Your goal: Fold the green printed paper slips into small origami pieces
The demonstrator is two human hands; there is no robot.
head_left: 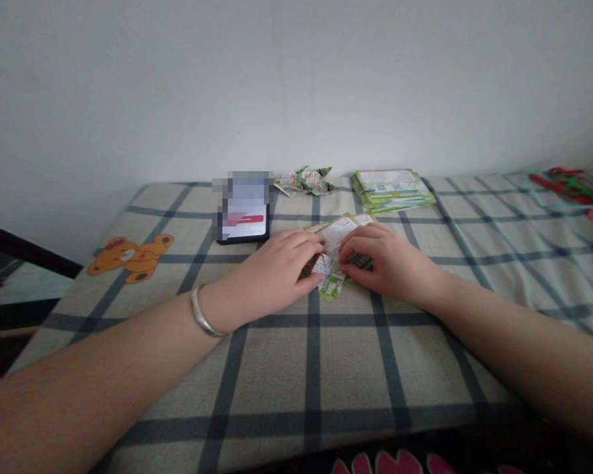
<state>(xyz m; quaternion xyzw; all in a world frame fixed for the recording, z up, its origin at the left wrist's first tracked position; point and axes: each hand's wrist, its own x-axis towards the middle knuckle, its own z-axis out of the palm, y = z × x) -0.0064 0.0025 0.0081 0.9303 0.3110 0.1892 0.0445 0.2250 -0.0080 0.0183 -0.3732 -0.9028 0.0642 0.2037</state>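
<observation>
A small folded piece of printed paper (330, 266), white and green, lies between my two hands at the middle of the table. My left hand (291, 266), with a silver bangle on the wrist, pinches its left side between thumb and fingers. On the other side my right hand (375, 257) has its curled fingers and thumb closed on the paper. Beneath and just behind it are flat printed sheets (340, 230), partly covered by my hands. The exact folds under the fingertips are hidden.
A phone (246, 214) with a lit, partly blurred screen lies behind my left hand. Folded paper shapes (306, 181) sit near the wall, left of a stack of printed sheets (393, 187). A bear cutout (130, 259) lies at left; colourful cords (573, 187) at far right.
</observation>
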